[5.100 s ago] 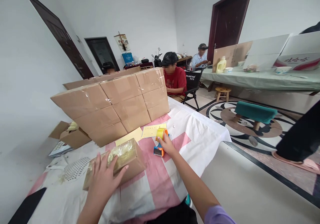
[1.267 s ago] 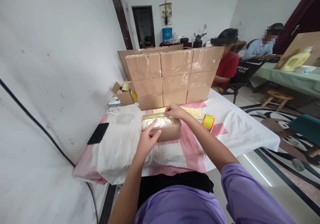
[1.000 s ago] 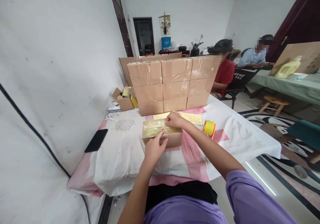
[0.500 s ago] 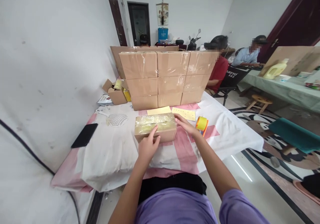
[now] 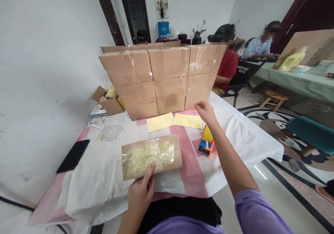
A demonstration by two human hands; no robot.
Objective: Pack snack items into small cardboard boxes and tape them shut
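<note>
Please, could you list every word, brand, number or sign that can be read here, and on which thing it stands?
"EEYO": on the chair; its beginning is unclear, characters below too small to read.
Blue bin: print too small to read.
Papers at left: too small to read.
Board at right: faint marks, unreadable.

Brown box (image 5: 151,154); orange-blue dispenser (image 5: 206,146); 2 yellow cards (image 5: 158,122), 1 dotted; pink-and-white cloth (image 5: 189,173); purple sleeve (image 5: 258,209).

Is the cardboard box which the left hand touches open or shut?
Shut: on the cardboard box, shiny tape covers the face turned upward, and no flap stands raised there.
</note>
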